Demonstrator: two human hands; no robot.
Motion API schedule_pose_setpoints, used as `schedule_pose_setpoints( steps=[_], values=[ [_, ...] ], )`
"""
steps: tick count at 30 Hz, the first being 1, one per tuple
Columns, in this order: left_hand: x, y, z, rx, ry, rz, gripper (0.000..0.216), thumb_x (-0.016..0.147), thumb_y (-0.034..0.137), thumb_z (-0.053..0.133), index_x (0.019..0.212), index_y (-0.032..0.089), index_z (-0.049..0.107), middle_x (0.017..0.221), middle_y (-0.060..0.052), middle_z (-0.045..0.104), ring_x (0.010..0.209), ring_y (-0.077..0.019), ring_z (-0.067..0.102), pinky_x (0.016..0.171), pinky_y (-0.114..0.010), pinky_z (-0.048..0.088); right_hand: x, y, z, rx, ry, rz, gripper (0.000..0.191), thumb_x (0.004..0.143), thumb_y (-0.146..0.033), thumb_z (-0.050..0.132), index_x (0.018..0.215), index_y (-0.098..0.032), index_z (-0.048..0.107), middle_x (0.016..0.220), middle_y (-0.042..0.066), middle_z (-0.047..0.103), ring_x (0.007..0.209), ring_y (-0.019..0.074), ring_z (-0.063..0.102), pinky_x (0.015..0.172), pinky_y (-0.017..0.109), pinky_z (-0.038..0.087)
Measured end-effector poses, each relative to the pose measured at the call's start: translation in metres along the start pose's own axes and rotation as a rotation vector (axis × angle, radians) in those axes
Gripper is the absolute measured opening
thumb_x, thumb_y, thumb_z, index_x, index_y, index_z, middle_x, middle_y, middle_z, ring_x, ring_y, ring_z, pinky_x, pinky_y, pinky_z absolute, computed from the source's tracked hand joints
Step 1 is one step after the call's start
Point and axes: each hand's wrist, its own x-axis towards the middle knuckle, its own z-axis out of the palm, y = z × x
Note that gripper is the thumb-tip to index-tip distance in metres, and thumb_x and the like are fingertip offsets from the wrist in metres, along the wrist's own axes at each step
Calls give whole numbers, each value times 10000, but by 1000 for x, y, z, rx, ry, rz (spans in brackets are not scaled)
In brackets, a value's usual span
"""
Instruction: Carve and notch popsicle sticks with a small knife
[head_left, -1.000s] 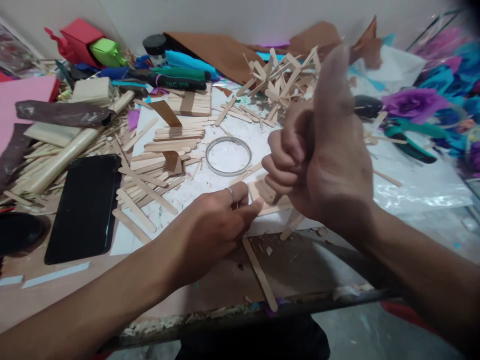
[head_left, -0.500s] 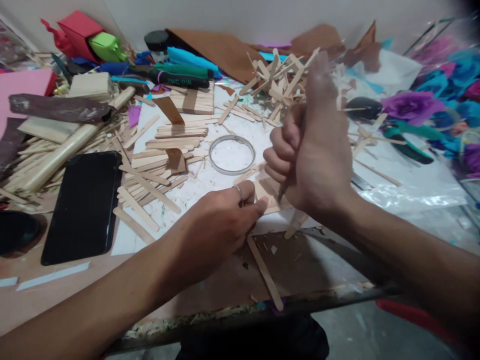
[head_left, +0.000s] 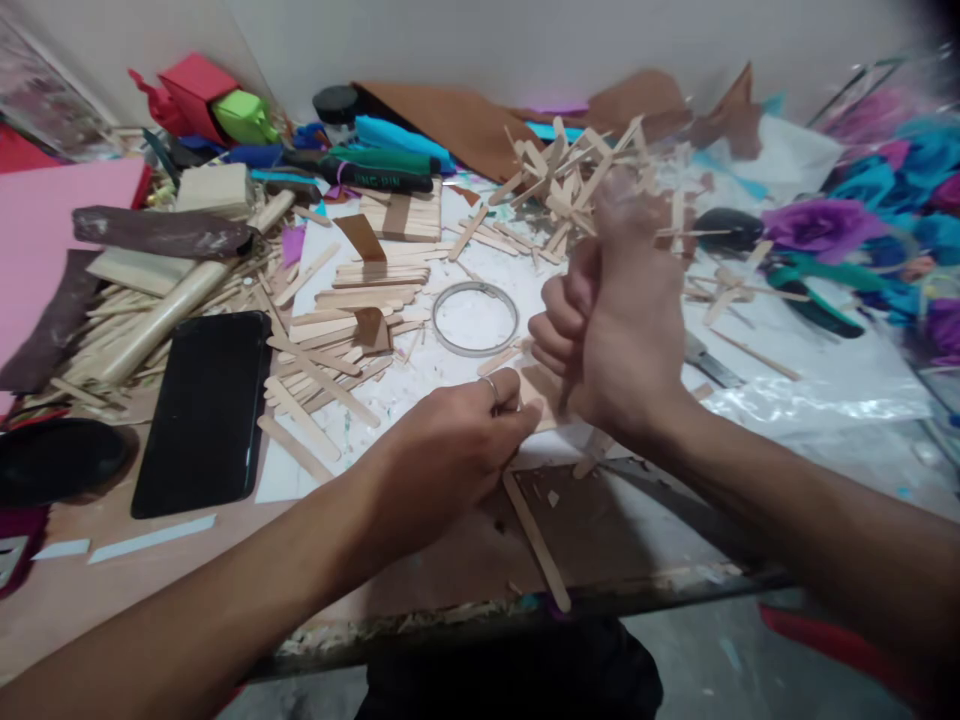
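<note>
My right hand (head_left: 626, 320) is closed in an upright fist, thumb on top, around a thin dark pointed tool (head_left: 565, 398); its handle is hidden in the palm. The tool's tip points down at a flat, pale wooden piece (head_left: 538, 392) on the white sheet. From the left, my left hand (head_left: 457, 440), wearing a ring, pinches the near edge of that piece between thumb and fingers. A loose craft stick (head_left: 538, 545) lies below the left hand, reaching the table's front edge. Another craft stick (head_left: 592, 455) sits under the right wrist.
Beyond my hands lies a thin round ring (head_left: 475, 352). Craft sticks (head_left: 322, 365) are scattered left of it, with a tangled heap (head_left: 562, 190) behind. A black phone (head_left: 202, 410) lies at left. Green-handled pliers (head_left: 817, 300) and paper flowers (head_left: 825, 218) are at right.
The view has shifted slightly, so the table's things appear farther right and a little lower. My right fist has dipped slightly toward the wooden piece; the left hand keeps its grip.
</note>
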Motion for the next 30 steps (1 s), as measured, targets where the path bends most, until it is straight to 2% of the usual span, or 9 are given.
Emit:
schedule_pose_setpoints(
  steps=[2,5,8,12,15,18,24,27,30],
  values=[
    [2,-2,1,86,19,50,244,1015,151,452,964,150,690,876,-34,562,673,-114,486,623,-236,409,-3,-1,4,-7,44,-11,671,877,-656,710,584,-247,267,468,-89,217,405,61,142,370,263,98],
    [4,-7,2,204,107,155,315,1056,201,427,964,127,719,845,-43,573,667,-117,498,622,-243,404,-6,-7,3,14,-7,16,701,872,-733,657,566,-240,264,451,-93,197,396,64,130,362,246,59],
    [4,-10,2,207,120,205,300,1062,220,456,993,118,729,857,-53,579,700,-129,527,658,-257,423,-5,-17,-8,68,-187,106,731,877,-802,573,541,-226,274,437,-96,189,393,65,102,360,227,53],
    [2,-10,0,156,95,177,291,1063,218,460,982,132,726,883,-56,578,734,-137,537,699,-267,431,0,-24,-22,95,-483,220,755,882,-850,499,518,-218,304,434,-93,192,392,67,114,367,210,129],
    [3,-11,-1,164,94,200,279,1053,207,460,983,144,722,889,-61,591,761,-147,545,707,-268,433,3,-24,-23,120,-553,256,767,884,-870,458,505,-216,325,430,-92,182,391,69,113,365,207,146],
    [5,-14,-1,171,72,182,272,1045,219,463,999,164,725,890,-58,608,753,-143,557,699,-255,443,0,-27,-20,125,-568,272,740,907,-812,518,512,-206,363,431,-90,213,376,63,123,344,193,130],
    [3,-15,1,172,66,151,325,1070,220,406,1052,143,721,910,-68,612,700,-120,526,636,-242,402,-8,-37,-16,164,-326,37,693,924,-672,650,539,-193,329,430,-94,207,342,43,107,329,186,55],
    [3,-13,1,115,68,120,313,1068,232,418,1035,153,719,903,-53,592,681,-109,484,629,-243,382,-5,-36,-17,149,-412,32,710,939,-747,554,534,-205,336,425,-81,183,366,69,117,364,216,110],
    [3,-10,1,66,84,96,316,1056,232,426,979,151,721,866,-44,566,654,-107,449,615,-254,364,-4,-33,-16,128,-440,6,753,950,-763,509,508,-209,255,432,-77,143,381,76,114,388,238,123]
  ],
)
